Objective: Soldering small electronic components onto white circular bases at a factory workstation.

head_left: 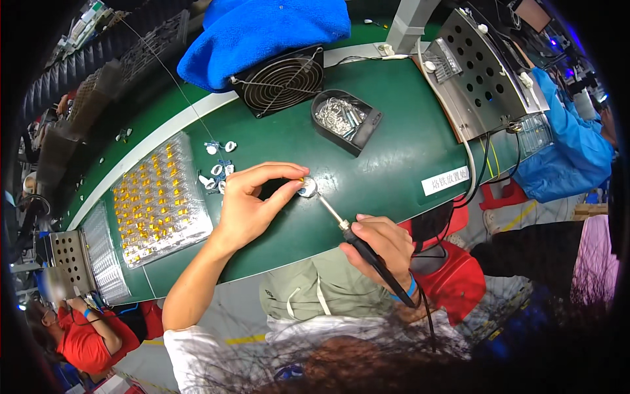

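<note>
My left hand (252,200) pinches a small round white part (307,188) between thumb and forefinger, just above the green bench. A bit of yellow shows at the fingertips. My right hand (384,248) is wrapped round the black handle of a soldering iron (367,253). Its metal tip reaches up and left to the edge of the round part; whether they touch is too small to tell. Left of my left hand lie several small white parts with blue wires (216,174). Beyond them rests a clear plastic tray (199,230) holding rows of small yellow pieces.
A black bin (341,146) of small metal pieces stands beyond my hands, before a black fan (282,82) draped with a blue cloth (262,33). A perforated metal box (469,72) sits at the far right. At left, a person in red (92,338) sits by the bench.
</note>
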`<state>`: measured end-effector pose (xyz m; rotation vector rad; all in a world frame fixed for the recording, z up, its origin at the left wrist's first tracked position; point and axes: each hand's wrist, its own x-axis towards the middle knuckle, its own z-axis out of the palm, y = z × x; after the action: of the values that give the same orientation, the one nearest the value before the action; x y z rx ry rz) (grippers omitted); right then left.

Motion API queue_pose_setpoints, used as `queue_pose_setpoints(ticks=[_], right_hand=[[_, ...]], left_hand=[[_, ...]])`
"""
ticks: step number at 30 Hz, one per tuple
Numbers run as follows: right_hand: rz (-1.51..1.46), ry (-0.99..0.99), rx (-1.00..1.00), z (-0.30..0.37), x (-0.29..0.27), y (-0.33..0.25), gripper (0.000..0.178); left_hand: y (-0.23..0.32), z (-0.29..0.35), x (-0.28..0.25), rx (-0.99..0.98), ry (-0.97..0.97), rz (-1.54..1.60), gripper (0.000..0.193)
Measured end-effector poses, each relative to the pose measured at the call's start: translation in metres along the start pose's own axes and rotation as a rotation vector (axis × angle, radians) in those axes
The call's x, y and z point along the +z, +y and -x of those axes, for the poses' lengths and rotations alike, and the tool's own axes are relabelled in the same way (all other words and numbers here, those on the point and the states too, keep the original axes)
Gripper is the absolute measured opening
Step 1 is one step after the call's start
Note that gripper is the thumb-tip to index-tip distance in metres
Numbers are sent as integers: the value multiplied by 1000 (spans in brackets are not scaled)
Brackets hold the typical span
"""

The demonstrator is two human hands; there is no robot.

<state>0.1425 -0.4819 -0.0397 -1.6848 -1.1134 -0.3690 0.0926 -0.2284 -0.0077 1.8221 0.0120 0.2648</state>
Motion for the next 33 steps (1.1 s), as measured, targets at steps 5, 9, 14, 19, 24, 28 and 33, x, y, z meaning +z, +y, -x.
queue_pose_setpoints(ticks=[5, 9, 14, 19, 24, 28, 33], right_hand=[[-19, -7, 37, -1, 5, 2, 47], [19, -40, 38, -2, 6, 3, 50], [39, -52, 23, -5, 7, 2, 51], [39, -54, 11, -5, 8, 2, 49], [58, -40, 0, -4, 9, 2, 46], [60, -45, 1, -6, 8, 2, 45], [43, -24, -5, -2, 8, 6, 46]], left_hand=[[0, 0, -2, 16, 17, 29, 20], [0, 0, -4, 32, -10, -34, 18], [-2, -1, -6, 76, -7, -65, 17], [-1, -1, -4, 60, 5, -76, 17], [-2, 0, -4, 63, 14, -59, 17], [-4, 0, -3, 72, 15, -59, 16], [-4, 1, -4, 83, 12, -81, 16]])
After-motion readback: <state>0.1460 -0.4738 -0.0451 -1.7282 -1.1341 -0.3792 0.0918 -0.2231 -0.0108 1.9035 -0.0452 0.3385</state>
